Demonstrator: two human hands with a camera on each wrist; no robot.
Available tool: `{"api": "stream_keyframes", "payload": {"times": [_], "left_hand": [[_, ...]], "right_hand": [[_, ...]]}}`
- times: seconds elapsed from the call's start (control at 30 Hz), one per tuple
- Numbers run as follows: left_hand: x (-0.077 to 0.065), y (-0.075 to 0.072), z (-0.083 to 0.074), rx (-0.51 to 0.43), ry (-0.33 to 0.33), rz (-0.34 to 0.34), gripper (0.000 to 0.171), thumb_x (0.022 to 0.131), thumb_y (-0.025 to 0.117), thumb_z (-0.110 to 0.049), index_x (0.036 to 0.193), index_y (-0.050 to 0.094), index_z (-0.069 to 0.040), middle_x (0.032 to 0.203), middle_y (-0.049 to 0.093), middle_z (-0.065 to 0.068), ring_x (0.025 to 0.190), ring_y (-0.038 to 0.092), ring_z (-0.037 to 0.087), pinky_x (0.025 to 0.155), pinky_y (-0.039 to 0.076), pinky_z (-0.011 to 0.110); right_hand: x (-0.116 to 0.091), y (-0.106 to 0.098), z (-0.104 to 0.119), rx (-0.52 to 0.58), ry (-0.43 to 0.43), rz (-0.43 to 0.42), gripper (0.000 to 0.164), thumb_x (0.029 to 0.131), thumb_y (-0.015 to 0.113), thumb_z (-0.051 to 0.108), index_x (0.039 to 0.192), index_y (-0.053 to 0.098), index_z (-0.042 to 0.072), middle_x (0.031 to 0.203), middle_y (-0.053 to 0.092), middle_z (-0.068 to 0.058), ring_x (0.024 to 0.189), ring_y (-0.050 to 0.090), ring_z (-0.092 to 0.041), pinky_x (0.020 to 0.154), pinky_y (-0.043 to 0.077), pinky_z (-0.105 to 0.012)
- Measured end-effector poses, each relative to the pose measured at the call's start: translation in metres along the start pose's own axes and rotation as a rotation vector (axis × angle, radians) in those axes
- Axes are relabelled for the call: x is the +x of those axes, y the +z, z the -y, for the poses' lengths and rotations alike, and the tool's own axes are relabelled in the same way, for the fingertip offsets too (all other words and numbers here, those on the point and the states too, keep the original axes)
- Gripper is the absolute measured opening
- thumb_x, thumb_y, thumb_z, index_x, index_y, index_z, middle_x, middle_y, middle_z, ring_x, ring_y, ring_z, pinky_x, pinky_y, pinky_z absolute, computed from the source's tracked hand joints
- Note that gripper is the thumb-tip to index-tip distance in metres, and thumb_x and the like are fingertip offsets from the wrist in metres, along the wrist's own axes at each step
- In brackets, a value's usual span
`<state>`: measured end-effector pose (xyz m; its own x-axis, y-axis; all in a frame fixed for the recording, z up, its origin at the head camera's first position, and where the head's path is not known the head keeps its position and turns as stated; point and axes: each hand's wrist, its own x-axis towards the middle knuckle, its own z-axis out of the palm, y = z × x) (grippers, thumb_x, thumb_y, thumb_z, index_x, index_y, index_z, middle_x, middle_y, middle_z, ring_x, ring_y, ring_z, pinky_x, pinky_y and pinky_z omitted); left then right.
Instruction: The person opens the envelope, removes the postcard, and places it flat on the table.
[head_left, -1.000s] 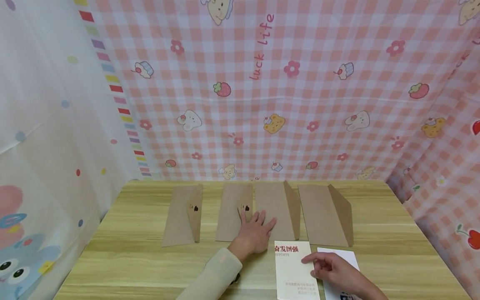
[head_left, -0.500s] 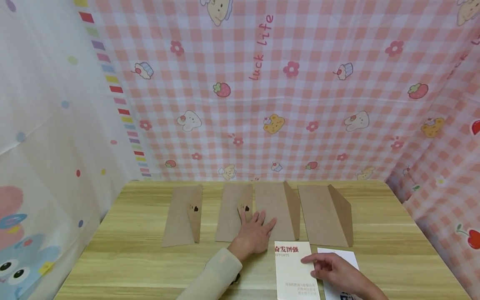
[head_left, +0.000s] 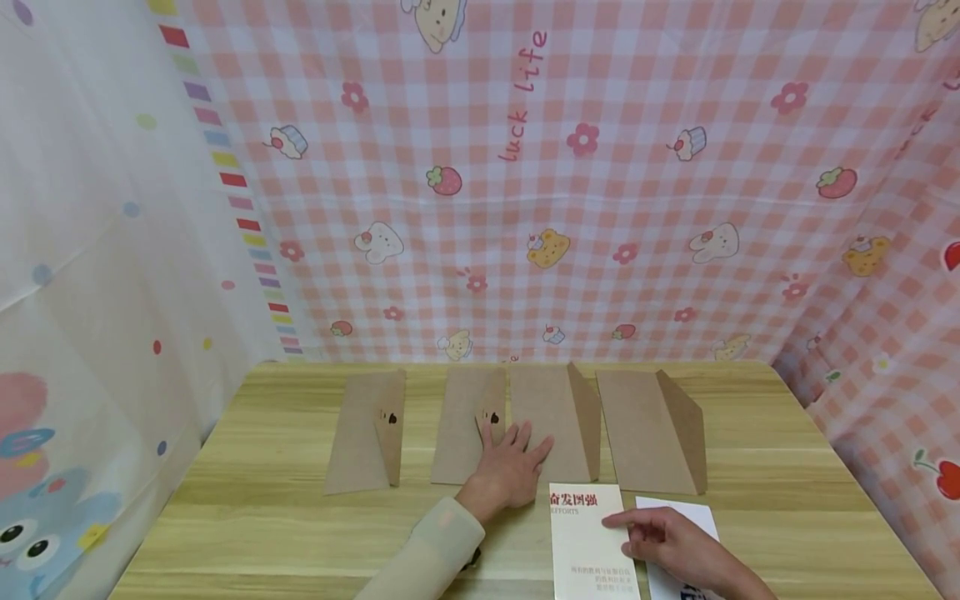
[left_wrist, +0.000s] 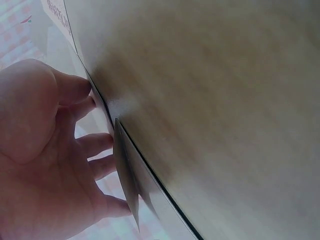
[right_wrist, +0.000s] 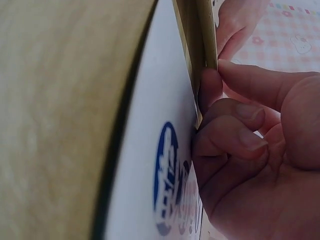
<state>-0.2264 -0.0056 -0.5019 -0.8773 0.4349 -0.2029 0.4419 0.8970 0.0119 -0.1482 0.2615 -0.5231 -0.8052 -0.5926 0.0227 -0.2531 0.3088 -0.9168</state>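
Fingers spread, my left hand (head_left: 506,471) rests across two neighbouring brown envelopes: one with a small dark print on its folded flap (head_left: 491,412), the other (head_left: 543,408) with its flap opened out. In the left wrist view, its fingertips touch the paper beside a raised flap (left_wrist: 126,175). A cream card (head_left: 588,537) with red lettering lies in front of the envelopes. My right hand (head_left: 671,542) pinches it near the right edge. Under that hand lies a white sheet (head_left: 697,512), partly hidden; blue print (right_wrist: 167,175) on it shows in the right wrist view.
More brown envelopes lie in the same row, one at the far left (head_left: 356,437) with its flap folded over and one at the right (head_left: 645,433) with its flap outward. The wooden table (head_left: 247,517) ends at a pink checked cloth (head_left: 480,217) behind.
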Motion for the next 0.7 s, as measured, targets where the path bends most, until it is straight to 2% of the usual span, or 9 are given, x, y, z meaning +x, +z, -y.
{"api": "stream_keyframes", "payload": {"times": [0.2, 0.47, 0.7], "left_hand": [[-0.0006, -0.0007, 0.0, 0.001, 0.0, -0.004, 0.05, 0.106, 0.038, -0.033, 0.155, 0.031, -0.036, 0.163, 0.026, 0.004, 0.149, 0.027, 0.024, 0.117, 0.015, 0.063], [-0.0021, -0.002, -0.0007, 0.003, 0.0, -0.01, 0.05, 0.106, 0.039, -0.032, 0.155, 0.032, -0.036, 0.163, 0.027, 0.004, 0.149, 0.028, 0.024, 0.117, 0.016, 0.063], [-0.0014, -0.0031, -0.0005, 0.005, 0.002, -0.006, 0.05, 0.106, 0.039, -0.033, 0.155, 0.032, -0.036, 0.163, 0.028, 0.004, 0.149, 0.028, 0.024, 0.117, 0.017, 0.063]], "right_hand": [[0.0004, -0.0001, 0.0013, -0.01, 0.003, -0.003, 0.031, 0.093, 0.065, 0.005, 0.121, 0.065, -0.008, 0.081, 0.059, 0.006, 0.072, 0.05, 0.004, 0.059, 0.044, -0.019], [-0.0005, 0.0001, 0.0079, -0.001, 0.089, -0.016, 0.035, 0.095, 0.066, 0.014, 0.125, 0.064, -0.004, 0.08, 0.059, 0.01, 0.071, 0.052, 0.003, 0.058, 0.043, -0.019], [-0.0011, 0.0003, 0.0082, 0.006, 0.079, -0.027, 0.036, 0.095, 0.065, 0.014, 0.126, 0.063, -0.004, 0.079, 0.059, 0.009, 0.067, 0.051, 0.004, 0.053, 0.041, -0.02]]}}
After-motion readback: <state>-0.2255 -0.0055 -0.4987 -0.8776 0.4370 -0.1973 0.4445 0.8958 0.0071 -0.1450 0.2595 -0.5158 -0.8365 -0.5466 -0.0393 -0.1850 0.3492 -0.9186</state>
